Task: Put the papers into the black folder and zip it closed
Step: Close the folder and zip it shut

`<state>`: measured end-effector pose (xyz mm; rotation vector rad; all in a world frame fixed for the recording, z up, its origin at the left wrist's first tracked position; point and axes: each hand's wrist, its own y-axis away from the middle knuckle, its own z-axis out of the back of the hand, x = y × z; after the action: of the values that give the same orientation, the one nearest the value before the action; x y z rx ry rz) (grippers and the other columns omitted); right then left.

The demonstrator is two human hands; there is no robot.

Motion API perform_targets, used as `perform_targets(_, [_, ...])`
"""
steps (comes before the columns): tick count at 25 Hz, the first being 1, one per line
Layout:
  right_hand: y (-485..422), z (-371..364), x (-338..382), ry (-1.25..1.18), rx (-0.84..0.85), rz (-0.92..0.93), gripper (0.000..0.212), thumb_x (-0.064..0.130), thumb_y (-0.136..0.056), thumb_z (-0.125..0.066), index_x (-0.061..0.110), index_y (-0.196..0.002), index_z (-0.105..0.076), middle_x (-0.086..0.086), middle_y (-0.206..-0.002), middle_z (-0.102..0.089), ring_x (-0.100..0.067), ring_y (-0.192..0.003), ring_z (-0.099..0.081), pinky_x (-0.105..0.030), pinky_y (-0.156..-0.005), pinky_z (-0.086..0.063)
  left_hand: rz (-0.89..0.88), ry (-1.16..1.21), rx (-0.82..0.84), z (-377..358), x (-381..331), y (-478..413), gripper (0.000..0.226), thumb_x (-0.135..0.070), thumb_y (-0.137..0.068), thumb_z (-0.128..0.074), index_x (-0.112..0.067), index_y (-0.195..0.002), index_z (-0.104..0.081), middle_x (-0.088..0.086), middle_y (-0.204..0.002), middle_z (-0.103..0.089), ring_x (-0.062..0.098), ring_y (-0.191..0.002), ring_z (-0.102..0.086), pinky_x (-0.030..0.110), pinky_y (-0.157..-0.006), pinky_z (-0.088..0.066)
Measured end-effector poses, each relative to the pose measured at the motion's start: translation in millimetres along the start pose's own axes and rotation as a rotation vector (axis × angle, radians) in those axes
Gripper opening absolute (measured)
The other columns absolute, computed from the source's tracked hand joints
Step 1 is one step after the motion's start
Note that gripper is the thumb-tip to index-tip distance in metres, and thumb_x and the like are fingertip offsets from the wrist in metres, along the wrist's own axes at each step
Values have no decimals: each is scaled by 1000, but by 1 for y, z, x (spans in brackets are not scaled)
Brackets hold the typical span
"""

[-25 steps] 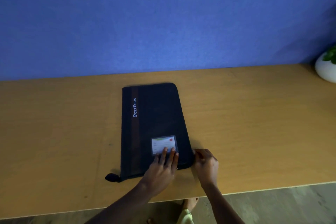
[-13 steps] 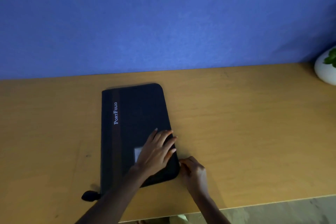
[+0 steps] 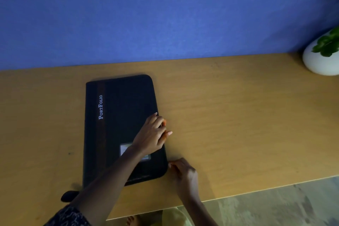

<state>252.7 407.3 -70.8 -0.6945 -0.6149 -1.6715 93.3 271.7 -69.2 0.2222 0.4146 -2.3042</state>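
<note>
The black folder (image 3: 119,115) lies closed and flat on the wooden table (image 3: 238,115), with "PortFolio" printed along a brown stripe. No papers are in sight. My left hand (image 3: 150,135) lies on the folder's right edge, halfway up, its fingers bent over that edge, and my forearm partly covers a small label card (image 3: 124,149). My right hand (image 3: 183,172) is at the folder's near right corner, fingers pinched together against the zip line. The pull itself is hidden under those fingers.
A black tab (image 3: 68,196) sticks out at the folder's near left corner. A white pot with a green plant (image 3: 321,60) stands at the table's far right. A blue wall backs the table, and the table's front edge runs just behind my right wrist.
My left hand slid from the label card up along the folder's right edge, and its fingers bent over it. My right hand stayed pinched at the near right corner.
</note>
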Motion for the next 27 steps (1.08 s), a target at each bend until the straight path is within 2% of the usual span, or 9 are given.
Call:
perform_targets(3, [-33, 1, 10, -40, -53, 36, 7, 9, -84, -69, 13, -86, -74, -2, -85, -70, -16, -64, -65, -33, -51, -52, 5, 25, -49, 7, -1, 2, 40, -38, -98, -47, -9, -79, -66, 6, -100, -53, 23, -103, -49, 41, -114, -30])
perform_targets(7, [-90, -4, 18, -25, -73, 73, 10, 2, -79, -67, 8, -83, -73, -7, -81, -69, -21, -61, -63, -33, -51, -51, 0, -7, -66, 7, -5, 7, 33, -32, -97, -46, -9, -87, -68, 10, -107, -56, 25, -110, -45, 37, -114, -26])
perform_targets(10, [-140, -6, 20, -22, -37, 86, 11, 5, -80, -66, 8, -85, -75, -8, -83, -71, -21, -67, -66, -28, -59, -49, 3, -35, -44, 2, -8, 10, 29, -30, -95, -46, -13, -88, -69, 11, -109, -57, 25, -109, -45, 43, -110, -36])
perform_targets(12, [-173, -10, 20, -22, -15, 105, 10, 11, -85, -65, 8, -87, -75, -8, -86, -72, -21, -72, -67, -29, -65, -52, -12, -67, -13, -2, -9, 12, 26, -33, -93, -48, -17, -84, -67, 7, -106, -55, 22, -108, -44, 44, -105, -42])
perform_targets(16, [-253, -19, 32, 1, -6, 40, 18, 17, -89, -64, 5, -97, -74, -12, -95, -74, -27, -85, -69, -32, -72, -53, -27, -52, -8, -7, -11, 14, 32, -38, -95, -48, -17, -80, -67, 1, -103, -50, 19, -104, -46, 38, -111, -31])
perform_targets(19, [-302, -20, 47, 100, 34, 123, 18, 12, -89, -61, 8, -99, -75, -11, -100, -73, -28, -87, -67, -34, -75, -55, -7, 8, 12, -6, -8, 12, 31, -43, -96, -46, -20, -84, -64, -1, -106, -47, 15, -105, -46, 36, -114, -27])
perform_targets(22, [-322, -20, 46, 129, 113, 225, 19, 9, -88, -60, 9, -98, -76, -10, -101, -73, -29, -89, -67, -36, -79, -54, 200, 75, -91, 0, 15, -16, 24, -42, -94, -47, -24, -106, -57, -4, -118, -49, 12, -113, -47, 41, -114, -32])
perform_targets(24, [-325, -18, 39, 118, 116, 309, 16, 9, -87, -63, 8, -95, -77, -10, -97, -74, -29, -85, -68, -36, -78, -54, 400, -3, -166, 8, 47, -53, 34, -38, -94, -47, -21, -123, -54, -2, -127, -50, 15, -121, -47, 44, -114, -32])
perform_targets(27, [-330, -16, 31, 95, 116, 431, 10, 10, -83, -69, 9, -89, -77, -8, -88, -74, -26, -77, -69, -34, -73, -55, 592, -78, -121, 18, 95, -102, 46, -40, -96, -43, -14, -134, -50, 4, -135, -50, 24, -130, -44, 44, -117, -25])
